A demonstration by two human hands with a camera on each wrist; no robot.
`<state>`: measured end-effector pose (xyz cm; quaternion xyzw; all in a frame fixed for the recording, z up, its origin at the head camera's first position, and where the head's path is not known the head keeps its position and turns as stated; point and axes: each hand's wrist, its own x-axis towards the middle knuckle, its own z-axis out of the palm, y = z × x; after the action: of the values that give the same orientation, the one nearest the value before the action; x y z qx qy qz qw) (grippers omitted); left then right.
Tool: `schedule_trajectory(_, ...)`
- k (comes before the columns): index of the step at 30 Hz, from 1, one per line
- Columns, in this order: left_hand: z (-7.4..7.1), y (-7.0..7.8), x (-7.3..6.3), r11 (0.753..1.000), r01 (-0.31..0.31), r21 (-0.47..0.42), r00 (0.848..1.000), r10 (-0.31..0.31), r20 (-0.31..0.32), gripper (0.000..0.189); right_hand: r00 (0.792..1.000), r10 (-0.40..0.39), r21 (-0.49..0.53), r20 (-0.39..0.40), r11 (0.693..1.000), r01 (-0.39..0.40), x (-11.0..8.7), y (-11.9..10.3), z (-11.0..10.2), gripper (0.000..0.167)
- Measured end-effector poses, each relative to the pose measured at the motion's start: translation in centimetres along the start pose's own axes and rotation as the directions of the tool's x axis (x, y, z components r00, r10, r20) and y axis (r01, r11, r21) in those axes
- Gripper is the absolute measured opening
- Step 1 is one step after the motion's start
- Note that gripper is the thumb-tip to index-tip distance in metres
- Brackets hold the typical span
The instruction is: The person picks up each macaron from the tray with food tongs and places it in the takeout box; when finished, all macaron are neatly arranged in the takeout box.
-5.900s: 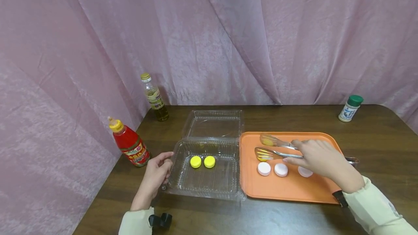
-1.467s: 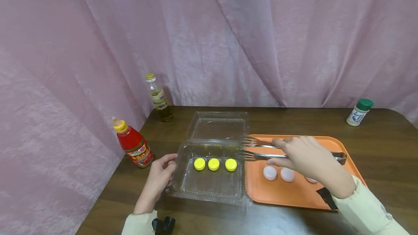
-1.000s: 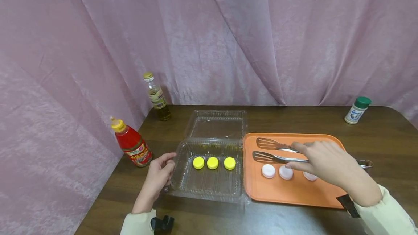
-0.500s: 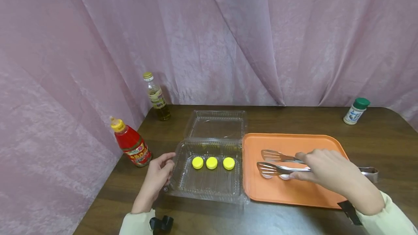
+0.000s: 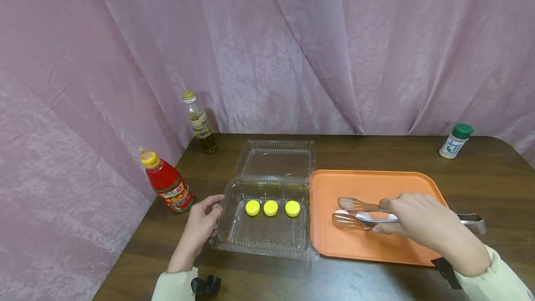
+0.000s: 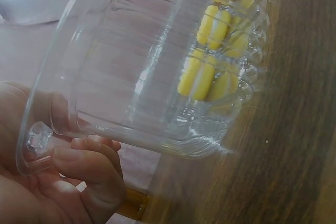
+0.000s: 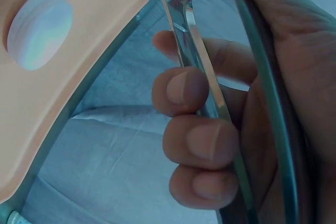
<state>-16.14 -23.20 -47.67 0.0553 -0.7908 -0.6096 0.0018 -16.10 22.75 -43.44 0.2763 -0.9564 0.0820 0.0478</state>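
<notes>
My right hand (image 5: 428, 222) grips metal tongs (image 5: 378, 220) over the orange tray (image 5: 376, 250). The slotted ends lie apart on either side of the leftmost white macaron (image 5: 341, 212); contact cannot be made out. Two more white macarons sit to its right, partly covered by the tongs and hand; one white macaron (image 7: 41, 30) shows plainly in the right wrist view. With curled fingers my left hand (image 5: 200, 224) holds the left rim of a clear plastic container (image 5: 271, 238). Inside it, three yellow macarons (image 5: 270, 208) stand in a row, their pale filling visible from the left wrist.
The container's lid (image 5: 277, 161) lies folded back behind it. A red sauce bottle (image 5: 169, 185) stands left of my left hand, an oil bottle (image 5: 201, 127) at the back left. A green-capped shaker (image 5: 455, 142) is at the back right. A pink curtain (image 5: 267, 59) hangs behind the table.
A third yellow macaron has gone from the tray into the container. The tongs have moved back right, then forward and down to the white macarons. My left hand stays on the rim.
</notes>
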Motion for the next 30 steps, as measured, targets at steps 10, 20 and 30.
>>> schedule_trajectory(10, 0.04, 0.10, -0.12, 1.000, -0.005, -0.022, 1.000, 0.005, 0.003, 0.041, 0.999, -0.024, -0.021, -0.027, 0.999, 0.023, 0.01, -0.25, -0.15, 0.029)
schedule_trajectory(20, 0.12, -0.22, 0.04, 1.000, -0.004, -0.007, 1.000, 0.004, -0.006, 0.041, 0.999, -0.020, -0.011, -0.030, 1.000, 0.019, 0.07, -0.61, -0.84, 0.029)
schedule_trajectory(30, 0.13, -0.12, -0.05, 1.000, 0.006, -0.025, 1.000, -0.006, -0.002, 0.043, 0.997, -0.047, -0.028, -0.056, 0.999, 0.045, 0.07, -0.51, -0.13, 0.032)
